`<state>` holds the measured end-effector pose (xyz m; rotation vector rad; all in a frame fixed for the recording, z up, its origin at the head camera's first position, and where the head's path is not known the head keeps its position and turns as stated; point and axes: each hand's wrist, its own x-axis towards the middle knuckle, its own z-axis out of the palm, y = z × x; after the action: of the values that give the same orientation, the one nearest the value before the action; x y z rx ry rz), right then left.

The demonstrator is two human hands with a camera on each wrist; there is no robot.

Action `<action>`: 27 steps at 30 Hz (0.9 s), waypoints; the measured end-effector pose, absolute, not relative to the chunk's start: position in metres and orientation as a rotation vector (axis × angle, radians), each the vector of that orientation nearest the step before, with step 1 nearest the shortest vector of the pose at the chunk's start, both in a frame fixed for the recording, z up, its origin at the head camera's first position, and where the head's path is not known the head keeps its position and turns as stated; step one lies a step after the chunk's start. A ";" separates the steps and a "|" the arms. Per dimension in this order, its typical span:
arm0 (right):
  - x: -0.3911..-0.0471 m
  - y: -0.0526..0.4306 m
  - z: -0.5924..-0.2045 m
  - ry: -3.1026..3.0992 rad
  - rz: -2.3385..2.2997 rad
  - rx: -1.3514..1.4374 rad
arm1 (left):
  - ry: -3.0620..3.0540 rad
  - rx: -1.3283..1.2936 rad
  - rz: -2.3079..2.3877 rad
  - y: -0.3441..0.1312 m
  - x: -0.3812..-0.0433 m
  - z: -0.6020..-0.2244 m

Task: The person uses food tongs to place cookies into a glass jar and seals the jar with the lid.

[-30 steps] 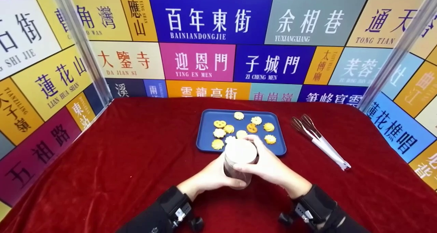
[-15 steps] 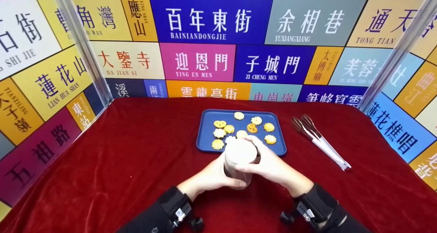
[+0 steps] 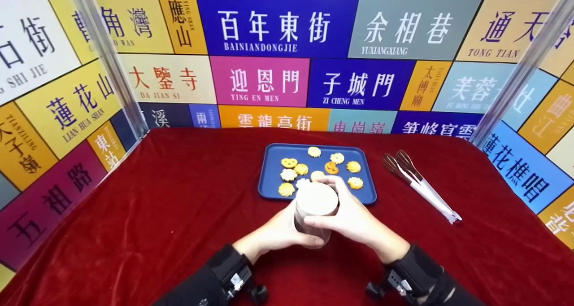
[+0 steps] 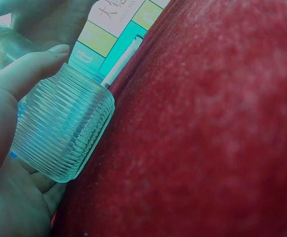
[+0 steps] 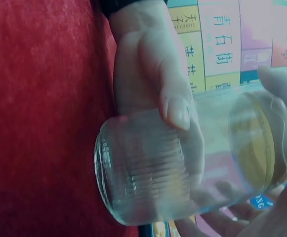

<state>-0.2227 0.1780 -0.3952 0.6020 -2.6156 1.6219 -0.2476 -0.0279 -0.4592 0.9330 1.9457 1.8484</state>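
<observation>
A clear ribbed glass jar [image 4: 64,118] with a pale round lid [image 3: 317,199] is held upright in front of me, just at the near edge of the tray. My left hand [image 3: 279,233] grips the jar's lower body, thumb across the near side. Around the lid and upper rim curl the fingers and thumb of my right hand [image 3: 354,216]. In the right wrist view, the left hand [image 5: 150,79] wraps the glass while the right fingers surround the lid end. Whether the jar's base touches the cloth cannot be made out.
A blue tray [image 3: 269,158] with several cookies, among them a pretzel-shaped one [image 3: 331,168], lies just beyond the jar. Tongs [image 3: 423,187] with brown tips and a white handle lie to its right. Dark red cloth [image 3: 188,198] covers the table; a wall of colourful signs [image 3: 273,23] stands behind.
My right hand shifts slightly around the lid, its thumb moving a little right and then back left. The left hand and the jar keep their place.
</observation>
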 end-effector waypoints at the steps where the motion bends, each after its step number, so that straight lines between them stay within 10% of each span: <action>1: -0.222 0.177 -0.395 -2.627 1.595 0.570 | 1.949 0.934 1.849 -0.028 -0.248 -0.459; 27: -0.226 0.187 -0.392 -2.688 1.636 0.655 | 1.972 0.908 1.841 -0.029 -0.247 -0.459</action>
<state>-0.2257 0.1869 -0.3923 0.6553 -2.6882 1.6364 -0.2475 -0.0286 -0.4590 0.9078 1.9719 1.8405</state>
